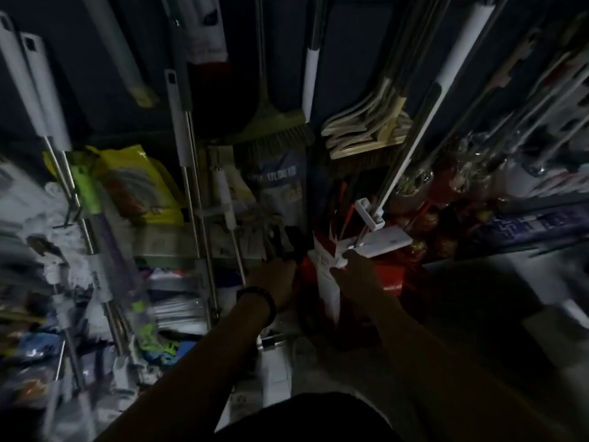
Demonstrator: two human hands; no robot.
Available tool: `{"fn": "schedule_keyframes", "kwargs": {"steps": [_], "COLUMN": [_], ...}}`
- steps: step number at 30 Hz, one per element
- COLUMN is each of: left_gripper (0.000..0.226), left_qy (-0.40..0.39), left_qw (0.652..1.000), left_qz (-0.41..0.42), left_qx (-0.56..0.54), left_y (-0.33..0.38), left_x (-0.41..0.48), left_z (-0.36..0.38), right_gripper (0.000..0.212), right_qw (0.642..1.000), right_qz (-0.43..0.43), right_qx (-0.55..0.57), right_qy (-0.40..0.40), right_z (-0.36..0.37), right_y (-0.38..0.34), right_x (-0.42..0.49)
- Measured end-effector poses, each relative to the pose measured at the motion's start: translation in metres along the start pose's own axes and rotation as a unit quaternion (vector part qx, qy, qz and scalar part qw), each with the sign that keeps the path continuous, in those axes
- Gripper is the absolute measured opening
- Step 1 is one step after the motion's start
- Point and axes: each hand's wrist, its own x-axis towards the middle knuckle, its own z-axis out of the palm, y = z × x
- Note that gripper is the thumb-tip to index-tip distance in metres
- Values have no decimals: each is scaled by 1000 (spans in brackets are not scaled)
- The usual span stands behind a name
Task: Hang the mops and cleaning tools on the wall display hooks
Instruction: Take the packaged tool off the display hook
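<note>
The scene is dim and blurred. A flat mop with a white head [384, 241] and a long white-and-metal pole [424, 113] leans up to the right. My right hand [353, 269] grips the near end of that mop head, beside a red-and-white package [325, 275]. My left hand [274, 279], with a dark band on the wrist, reaches down toward dark items low on the floor; what it touches is hidden. Mops and brooms hang on the dark wall above, among them a green broom [274, 126].
Several metal-handled mops [188, 161] hang at the left over a pile of packaged goods [137, 186]. Cream hangers [366, 129] sit at centre right. Red ornaments [446, 224] lie at the right. Pale floor tiles [277, 374] show below my arms.
</note>
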Motion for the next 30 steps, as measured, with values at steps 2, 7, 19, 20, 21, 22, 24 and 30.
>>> {"fn": "schedule_keyframes", "kwargs": {"steps": [2,7,19,20,21,22,24,30], "left_gripper": [27,32,31,30,30,30,28,25], "left_qy": [-13,-28,-38,-35,-35,-29,-23,-12], "left_qw": [1000,999,996,997,997,997,998,1000], "left_qz": [-11,-28,-68,-64,-65,-61,-50,-20], "left_qx": [4,12,32,35,37,36,32,-3], "left_y": [9,23,15,13,11,9,5,-7], "left_x": [21,64,93,92,90,88,85,79], "left_z": [-1,-8,-10,-9,-9,-9,-11,-20], "right_gripper": [56,60,34,32,31,30,22,14], "right_qw": [999,997,999,998,997,997,998,985], "right_qz": [7,32,44,37,33,21,1,3], "right_qx": [-40,-53,-20,-29,-42,-42,-17,167], "right_qy": [-9,-42,-23,-32,-49,-61,-63,-50], "right_z": [-4,-5,12,15,14,17,19,-6], "right_y": [5,6,-7,-5,-5,0,7,9], "right_x": [20,55,89,93,93,96,93,67]}}
